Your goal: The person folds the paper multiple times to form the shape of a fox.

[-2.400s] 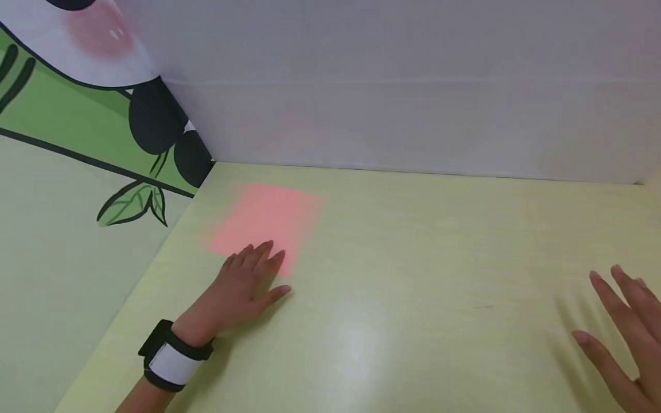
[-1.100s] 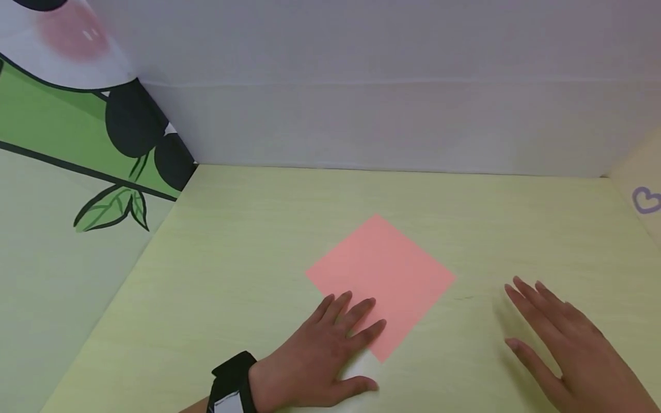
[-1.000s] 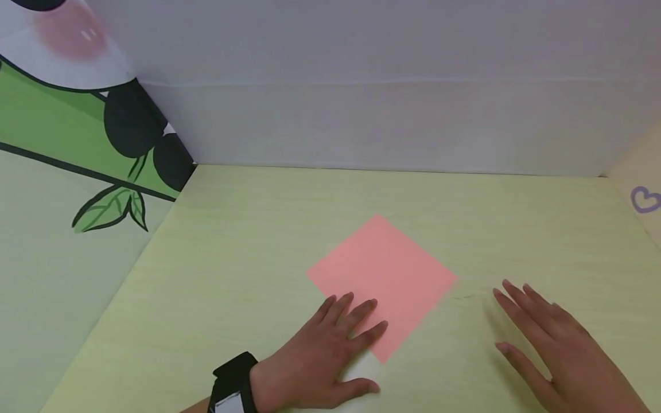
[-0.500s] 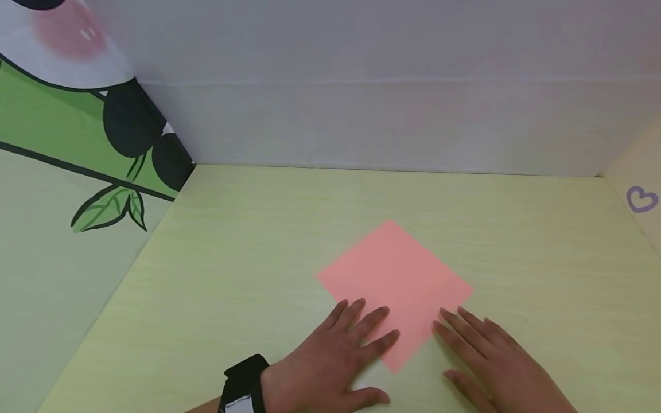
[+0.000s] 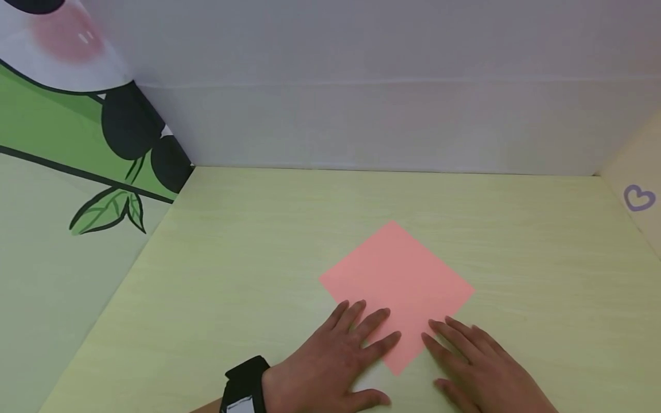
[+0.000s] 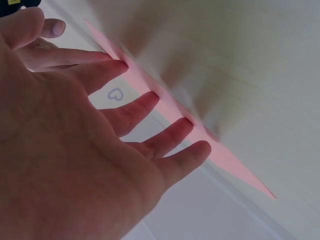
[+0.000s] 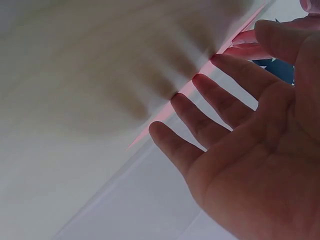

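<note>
A square sheet of pink paper (image 5: 397, 281) lies flat on the pale yellow-green table (image 5: 248, 269), turned like a diamond. My left hand (image 5: 335, 361) rests flat with straight fingers on the sheet's near-left edge. My right hand (image 5: 475, 367) lies flat beside it, its fingertips (image 5: 434, 330) touching the sheet's near-right edge. In the left wrist view the left hand (image 6: 115, 120) shows spread fingers against the pink paper (image 6: 225, 157). The right wrist view shows the right hand (image 7: 225, 130) with spread fingers at the paper's (image 7: 185, 92) edge.
A grey wall (image 5: 392, 115) closes the back of the table. A panel with green bamboo and black shapes (image 5: 77, 149) stands along the left side. A pale panel with a small purple heart (image 5: 639, 198) stands at the right. A black and white band (image 5: 242, 390) wraps my left wrist.
My left hand dragged the pink sheet from the far left corner toward the middle and turned it to a diamond. My right hand slid left until its fingertips reached the sheet.
</note>
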Tool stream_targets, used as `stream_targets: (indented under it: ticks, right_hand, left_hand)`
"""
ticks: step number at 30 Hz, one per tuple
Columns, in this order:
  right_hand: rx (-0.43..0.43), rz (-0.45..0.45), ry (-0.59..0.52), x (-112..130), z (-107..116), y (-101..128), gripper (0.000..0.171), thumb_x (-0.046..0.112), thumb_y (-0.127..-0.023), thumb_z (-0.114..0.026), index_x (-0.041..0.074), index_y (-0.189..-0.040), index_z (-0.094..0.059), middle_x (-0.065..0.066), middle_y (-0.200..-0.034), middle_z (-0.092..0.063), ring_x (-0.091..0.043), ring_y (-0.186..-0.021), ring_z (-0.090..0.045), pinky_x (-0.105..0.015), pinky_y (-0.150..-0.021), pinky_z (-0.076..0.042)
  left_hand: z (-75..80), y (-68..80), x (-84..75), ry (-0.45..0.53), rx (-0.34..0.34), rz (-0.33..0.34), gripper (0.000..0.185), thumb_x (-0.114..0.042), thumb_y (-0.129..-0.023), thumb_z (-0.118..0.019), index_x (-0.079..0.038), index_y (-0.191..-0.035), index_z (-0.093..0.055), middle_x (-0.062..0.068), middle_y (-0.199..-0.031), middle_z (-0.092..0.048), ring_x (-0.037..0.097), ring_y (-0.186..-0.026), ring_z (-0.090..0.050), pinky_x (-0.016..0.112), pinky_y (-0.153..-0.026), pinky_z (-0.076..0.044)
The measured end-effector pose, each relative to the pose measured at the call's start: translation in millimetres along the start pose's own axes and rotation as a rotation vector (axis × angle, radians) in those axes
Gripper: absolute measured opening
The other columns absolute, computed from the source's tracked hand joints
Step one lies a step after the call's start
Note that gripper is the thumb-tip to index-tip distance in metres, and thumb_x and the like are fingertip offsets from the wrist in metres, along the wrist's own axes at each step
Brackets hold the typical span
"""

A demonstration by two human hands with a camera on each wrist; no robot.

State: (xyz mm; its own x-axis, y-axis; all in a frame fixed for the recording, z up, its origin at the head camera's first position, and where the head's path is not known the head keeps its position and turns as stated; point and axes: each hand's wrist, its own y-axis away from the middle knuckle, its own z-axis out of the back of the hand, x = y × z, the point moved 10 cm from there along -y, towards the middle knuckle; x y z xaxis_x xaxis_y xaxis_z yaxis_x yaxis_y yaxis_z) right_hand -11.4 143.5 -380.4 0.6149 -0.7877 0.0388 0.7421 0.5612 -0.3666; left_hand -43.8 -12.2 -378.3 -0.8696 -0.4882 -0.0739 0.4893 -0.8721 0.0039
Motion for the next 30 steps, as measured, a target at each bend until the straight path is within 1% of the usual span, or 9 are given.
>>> stream_targets:
  ticks: [8, 15, 17, 19, 20, 22, 24, 27, 30]
  right_hand:
    - [-0.015, -0.007, 0.006, -1, 0, 1, 0.064, 0.056, -0.109, -0.025, 0.015, -0.138, -0.066, -0.003, -0.146, -0.058, -0.026, -0.135, -0.048, -0.027, -0.125, -0.003]
    - [-0.004, -0.007, 0.005, -3, -2, 3, 0.064, 0.057, -0.109, -0.025, 0.016, -0.14, -0.064, -0.002, -0.147, -0.057, -0.025, -0.135, -0.048, -0.027, -0.124, -0.002]
    - [-0.003, -0.004, 0.008, -3, -3, 3, 0.064, 0.057, -0.109, -0.026, 0.017, -0.141, -0.064, -0.002, -0.147, -0.057, -0.025, -0.135, -0.047, -0.026, -0.124, -0.001]
    - [-0.004, 0.0, 0.008, -2, -3, 3, 0.063, 0.057, -0.109, -0.027, 0.017, -0.14, -0.064, -0.002, -0.147, -0.057, -0.026, -0.135, -0.048, -0.026, -0.124, -0.002]
    - [-0.007, 0.002, 0.007, -2, -3, 3, 0.063, 0.056, -0.109, -0.027, 0.017, -0.14, -0.064, -0.002, -0.146, -0.057, -0.026, -0.134, -0.048, -0.025, -0.124, -0.002]
    - [-0.013, 0.006, 0.007, -2, -3, 3, 0.062, 0.056, -0.109, -0.027, 0.016, -0.139, -0.065, -0.002, -0.146, -0.058, -0.026, -0.134, -0.049, -0.025, -0.124, -0.003]
    - [-0.019, 0.008, 0.002, -2, -3, 3, 0.062, 0.055, -0.109, -0.028, 0.015, -0.139, -0.065, -0.003, -0.145, -0.058, -0.027, -0.133, -0.05, -0.023, -0.123, -0.004]
    - [-0.029, 0.007, -0.001, -2, -4, 4, 0.062, 0.055, -0.11, -0.027, 0.014, -0.138, -0.066, -0.003, -0.144, -0.059, -0.027, -0.132, -0.051, -0.022, -0.123, -0.004]
    - [-0.046, 0.012, 0.003, -2, -4, 5, 0.063, 0.054, -0.11, -0.026, 0.014, -0.136, -0.067, -0.004, -0.143, -0.06, -0.027, -0.132, -0.05, -0.021, -0.123, -0.003]
  left_hand:
    - [2.1, -0.4, -0.2, -0.005, -0.012, -0.015, 0.075, -0.07, -0.102, -0.032, -0.023, -0.16, -0.038, 0.01, -0.167, -0.029, 0.041, -0.151, -0.029, 0.055, -0.12, -0.027]
    - [2.5, -0.1, 4.0, 0.015, 0.019, -0.001, 0.073, -0.07, -0.102, -0.03, -0.027, -0.162, -0.033, 0.008, -0.168, -0.026, 0.038, -0.152, -0.028, 0.054, -0.121, -0.025]
    - [6.0, -0.3, 7.2, 0.014, 0.001, -0.004, 0.073, -0.07, -0.102, -0.033, -0.027, -0.161, -0.035, 0.009, -0.167, -0.029, 0.037, -0.151, -0.031, 0.053, -0.121, -0.027]
    - [11.9, -1.2, 13.5, 0.018, -0.031, -0.008, 0.072, -0.068, -0.102, -0.039, -0.025, -0.159, -0.039, 0.009, -0.164, -0.034, 0.036, -0.148, -0.035, 0.052, -0.12, -0.029]
    - [15.5, -2.3, 18.5, 0.023, -0.05, -0.009, 0.07, -0.066, -0.102, -0.042, -0.024, -0.158, -0.042, 0.009, -0.162, -0.037, 0.035, -0.146, -0.037, 0.051, -0.119, -0.031]
    - [23.6, -8.6, 34.0, 0.051, -0.089, -0.006, 0.065, -0.061, -0.102, -0.049, -0.02, -0.153, -0.047, 0.009, -0.155, -0.044, 0.032, -0.142, -0.041, 0.049, -0.117, -0.034]
    - [30.3, -18.5, 56.2, 0.094, -0.108, 0.017, 0.059, -0.053, -0.103, -0.056, -0.017, -0.149, -0.052, 0.008, -0.148, -0.05, 0.028, -0.134, -0.046, 0.046, -0.112, -0.039]
    - [39.1, -39.6, 92.9, 0.128, -0.129, 0.061, 0.047, -0.039, -0.102, -0.063, -0.011, -0.14, -0.06, 0.009, -0.135, -0.056, 0.027, -0.119, -0.053, 0.041, -0.098, -0.047]
    - [45.3, -63.0, 122.5, 0.105, -0.126, 0.104, 0.041, -0.029, -0.1, -0.068, -0.008, -0.136, -0.064, 0.009, -0.126, -0.06, 0.028, -0.105, -0.055, 0.038, -0.087, -0.049]
